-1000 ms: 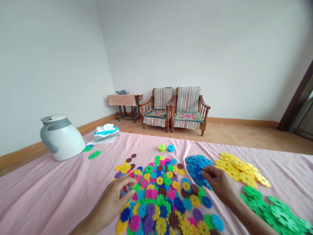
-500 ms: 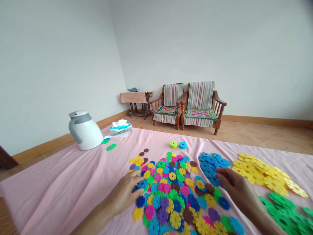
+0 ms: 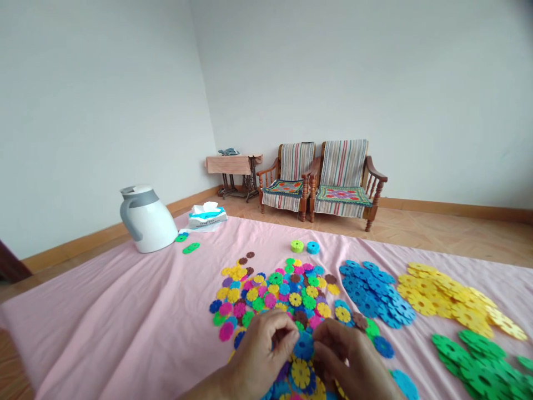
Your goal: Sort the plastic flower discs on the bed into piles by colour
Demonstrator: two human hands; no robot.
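My left hand and my right hand are close together over the pile of mixed notched plastic discs. Between their fingertips is a blue notched disc, its left edge in a pinch of my left thumb and fingers, its right edge at the closed fingers of my right hand. My hands and wrists cover part of the pile below. To the right lie a heap of blue discs, a heap of yellow discs and a heap of green discs.
A lime-green stack and a light-blue stack stand behind the pile on the pink cloth. At the far left are a white-grey jug, a tissue box and joined green discs. Two wooden armchairs stand beyond.
My left hand has moved right from the left side of the pile. My right hand has moved left from the blue heap, and both now meet at a blue disc.
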